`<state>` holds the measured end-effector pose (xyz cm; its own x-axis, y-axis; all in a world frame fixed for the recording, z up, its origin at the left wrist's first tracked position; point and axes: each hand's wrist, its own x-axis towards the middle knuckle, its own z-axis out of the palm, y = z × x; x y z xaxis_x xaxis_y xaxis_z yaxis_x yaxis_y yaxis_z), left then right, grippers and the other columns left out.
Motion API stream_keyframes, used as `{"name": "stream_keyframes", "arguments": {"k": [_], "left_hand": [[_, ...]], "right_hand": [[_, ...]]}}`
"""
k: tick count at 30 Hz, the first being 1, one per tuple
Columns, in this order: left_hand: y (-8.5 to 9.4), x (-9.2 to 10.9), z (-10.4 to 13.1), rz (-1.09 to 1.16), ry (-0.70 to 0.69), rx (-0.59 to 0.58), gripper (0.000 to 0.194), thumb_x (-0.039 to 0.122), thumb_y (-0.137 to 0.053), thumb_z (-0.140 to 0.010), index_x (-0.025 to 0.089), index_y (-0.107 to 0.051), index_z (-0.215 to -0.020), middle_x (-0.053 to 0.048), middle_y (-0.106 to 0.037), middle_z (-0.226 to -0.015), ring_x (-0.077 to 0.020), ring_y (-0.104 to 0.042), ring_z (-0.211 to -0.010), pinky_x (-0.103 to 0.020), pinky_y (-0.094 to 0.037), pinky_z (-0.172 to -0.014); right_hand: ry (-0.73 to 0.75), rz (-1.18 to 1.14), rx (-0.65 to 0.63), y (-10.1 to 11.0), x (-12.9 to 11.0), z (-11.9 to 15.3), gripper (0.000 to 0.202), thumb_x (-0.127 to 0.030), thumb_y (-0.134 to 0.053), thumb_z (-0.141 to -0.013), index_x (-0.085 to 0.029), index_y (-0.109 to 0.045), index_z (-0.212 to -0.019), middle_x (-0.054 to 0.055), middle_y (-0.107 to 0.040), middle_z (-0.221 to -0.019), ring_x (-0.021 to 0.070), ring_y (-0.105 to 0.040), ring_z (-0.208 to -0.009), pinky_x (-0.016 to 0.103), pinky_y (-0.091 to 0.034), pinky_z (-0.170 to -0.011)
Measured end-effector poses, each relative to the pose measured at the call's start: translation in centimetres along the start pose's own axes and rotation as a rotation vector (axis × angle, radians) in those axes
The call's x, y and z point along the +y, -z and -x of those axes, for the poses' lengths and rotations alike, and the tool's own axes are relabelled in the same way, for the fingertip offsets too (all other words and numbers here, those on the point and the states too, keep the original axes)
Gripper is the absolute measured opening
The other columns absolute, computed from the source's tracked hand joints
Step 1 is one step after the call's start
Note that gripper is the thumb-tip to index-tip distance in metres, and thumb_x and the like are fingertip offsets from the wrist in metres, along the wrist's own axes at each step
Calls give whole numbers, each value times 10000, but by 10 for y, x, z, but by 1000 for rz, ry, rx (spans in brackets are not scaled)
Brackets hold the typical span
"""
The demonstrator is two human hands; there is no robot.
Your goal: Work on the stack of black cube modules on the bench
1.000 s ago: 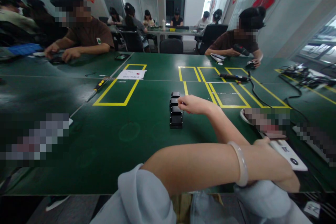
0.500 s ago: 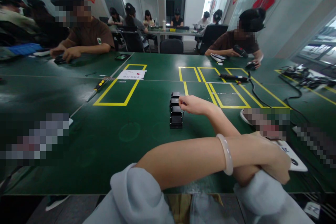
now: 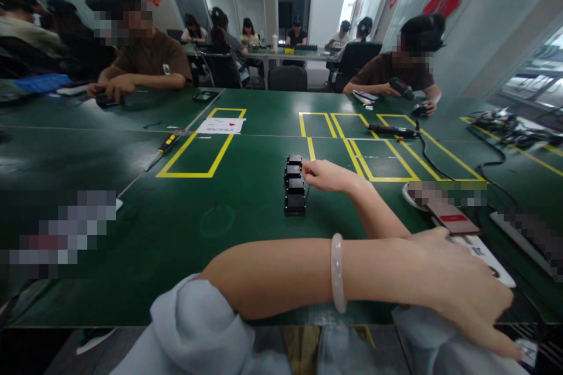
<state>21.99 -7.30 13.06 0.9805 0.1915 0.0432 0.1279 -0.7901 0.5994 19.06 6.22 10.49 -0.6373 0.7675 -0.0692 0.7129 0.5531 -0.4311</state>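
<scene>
In the head view, our right hand (image 3: 324,176), the nearer one, pinches a slim dark rod (image 3: 307,194) just right of the row of black blocks (image 3: 295,184), which runs near to far on the table (image 3: 158,246). Our left hand (image 3: 468,275) lies farther right; we cannot tell its grip.

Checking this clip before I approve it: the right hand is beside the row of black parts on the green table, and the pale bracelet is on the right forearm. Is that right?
Not quite: the head view shows the pale bracelet on the left forearm. The right hand is indeed beside the row of black parts on the green table.
</scene>
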Motion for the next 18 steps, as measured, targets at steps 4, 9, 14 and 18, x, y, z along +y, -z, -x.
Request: {"name": "stream_keyframes", "arguments": {"k": [4, 9, 14, 18], "left_hand": [[2, 9, 31, -403, -84, 107, 181, 228, -562, -808, 159, -703, -899, -76, -653, -1013, -274, -586, -949, -457, -393, -854], [-7, 10, 63, -581, -129, 325, 230, 134, -434, -899, 170, -651, -964, -67, -616, -976, -190, -589, -869, -420, -363, -910], [-23, 11, 77, -654, -63, 443, 285, 87, -313, -957, 147, -574, -1055, -53, -578, -1028, -168, -558, -934, -330, -387, -808], [-36, 6, 81, -672, 39, 499, 175, 114, -359, -936, 127, -531, -906, -59, -580, -870, -180, -582, -797, -306, -386, -632]], "right_hand": [[13, 14, 19, -2, 1, -3, 108, -174, -433, -791, -173, -540, -807, 11, -578, -674, 115, -479, -610, 235, -280, -581], [35, 52, 53, -3, 4, -5, 159, -279, -439, -852, -172, -552, -817, 27, -585, -742, 125, -478, -649, 234, -283, -583], [17, 35, 38, -1, 4, -3, 207, -330, -432, -886, -168, -551, -839, 4, -559, -685, 109, -457, -596, 230, -269, -566], [18, 13, 38, -2, 5, -2, 193, -316, -439, -888, -167, -539, -818, -8, -546, -658, 94, -437, -552, 230, -259, -556]]}}
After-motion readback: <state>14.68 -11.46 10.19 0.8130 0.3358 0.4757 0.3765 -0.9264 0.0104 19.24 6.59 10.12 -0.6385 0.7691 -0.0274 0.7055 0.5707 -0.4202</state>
